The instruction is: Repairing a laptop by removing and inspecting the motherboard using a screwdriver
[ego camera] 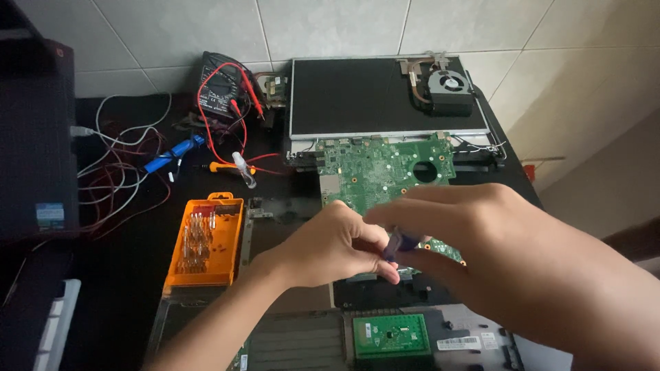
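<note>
Both hands meet above the dismantled laptop. The right hand (pixel 474 240) pinches a small blue-handled tool (pixel 397 246), apparently a screwdriver; the left hand (pixel 337 251) closes its fingertips on the same tool. It looks light, stiff and slim, best gripped at the handle. Its long axis seems near upright, tip down, though largely hidden. Beyond the hands lies the green circuit board (pixel 385 168); left of them, an orange bit case (pixel 206 240) on the worktop (pixel 130 295).
</note>
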